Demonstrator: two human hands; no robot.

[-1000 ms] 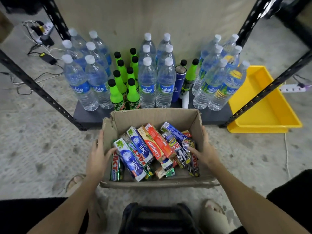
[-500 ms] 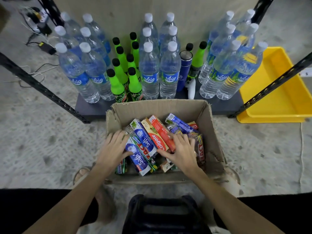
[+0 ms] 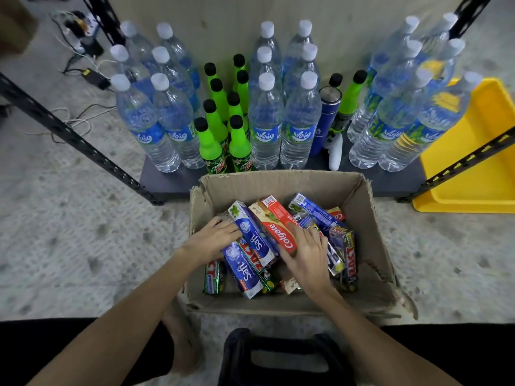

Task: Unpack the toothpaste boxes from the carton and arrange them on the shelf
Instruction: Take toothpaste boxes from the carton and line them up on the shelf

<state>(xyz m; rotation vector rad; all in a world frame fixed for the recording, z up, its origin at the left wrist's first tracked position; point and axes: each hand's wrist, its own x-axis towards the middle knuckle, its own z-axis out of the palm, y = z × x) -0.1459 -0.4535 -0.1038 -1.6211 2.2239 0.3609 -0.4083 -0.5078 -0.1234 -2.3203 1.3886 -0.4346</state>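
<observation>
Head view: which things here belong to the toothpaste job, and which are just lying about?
Job:
brown cardboard carton
red Colgate toothpaste box
blue Safi toothpaste box
dark shelf board

Lying about:
clear water bottles
green soda bottles
yellow plastic tray

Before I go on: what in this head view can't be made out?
- Left hand: fingertips hidden among the toothpaste boxes; grip unclear.
- Right hand: lies on the red Colgate box; palm hides any grasp.
- Carton: lower boxes buried.
- Shelf: upper levels cut off at the top edge.
</observation>
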